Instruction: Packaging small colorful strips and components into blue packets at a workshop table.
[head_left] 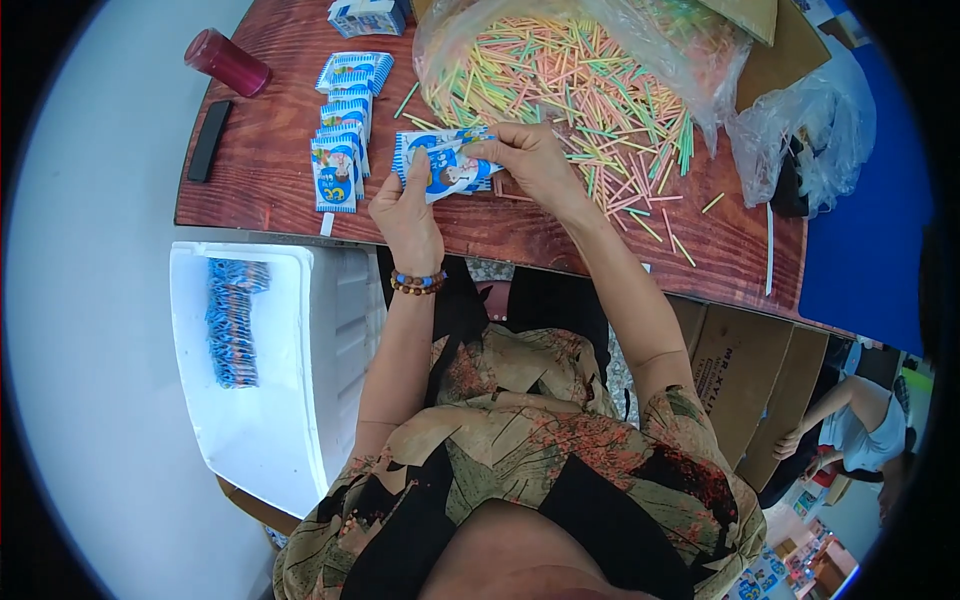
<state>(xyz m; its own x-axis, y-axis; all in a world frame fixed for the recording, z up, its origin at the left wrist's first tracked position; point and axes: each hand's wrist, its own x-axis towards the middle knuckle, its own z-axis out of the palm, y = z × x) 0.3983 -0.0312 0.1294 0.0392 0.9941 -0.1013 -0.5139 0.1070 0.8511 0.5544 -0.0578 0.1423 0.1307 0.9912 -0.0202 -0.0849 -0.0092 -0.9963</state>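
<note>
Honestly, left hand [408, 210] and right hand [538, 168] both pinch blue-and-white packets [456, 178]; one careless rightward swing could scatter loose pastel sticks [620, 188].

This view — from the left of 2 fisheye cameras worn on the head — looks steeply down over the patterned top [520, 440] toward the left hand [408, 212], right hand [538, 172] and table [285, 95]. The top is nearest, the table beyond it.

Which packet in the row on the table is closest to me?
The blue-and-white packet at the row's front end, just behind the small white strip; the others lie farther from you.
</note>
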